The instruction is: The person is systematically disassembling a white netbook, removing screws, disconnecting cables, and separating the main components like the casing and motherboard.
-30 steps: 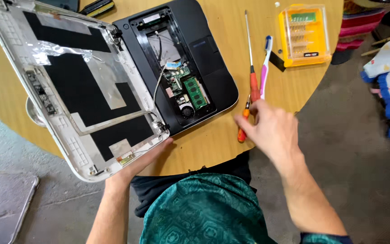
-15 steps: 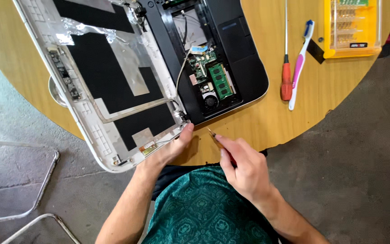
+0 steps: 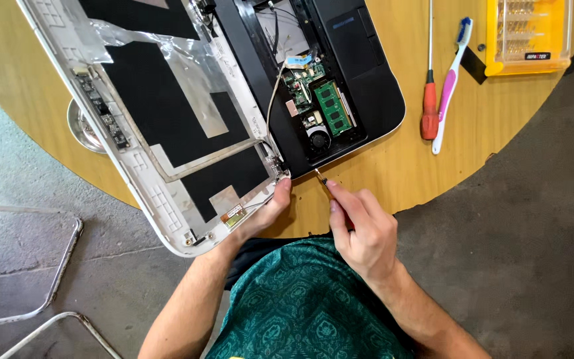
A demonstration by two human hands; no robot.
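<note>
Left hand: my left hand (image 3: 266,207) presses against the near corner of the white lid panel (image 3: 161,133), thumb up beside the hinge, fingers tucked under the edge where I cannot see them; whether they curl shut I cannot tell.
Right hand: my right hand (image 3: 360,229) is closed around a small screwdriver (image 3: 322,179); only its thin tip shows, the handle is buried in the fist.
Tip position: it sits at the near corner of the black laptop base (image 3: 340,86), just beside the hinge; I cannot tell whether it touches a screw.
Laptop: opened up, green memory board (image 3: 331,108) exposed; its far part is cut off by the frame's top.
Table: round wooden table (image 3: 400,166), far edge out of view.
Right side: red-handled screwdriver (image 3: 429,113) and a toothbrush (image 3: 451,83) lie side by side; the yellow bit case (image 3: 526,33) is partly cropped.
</note>
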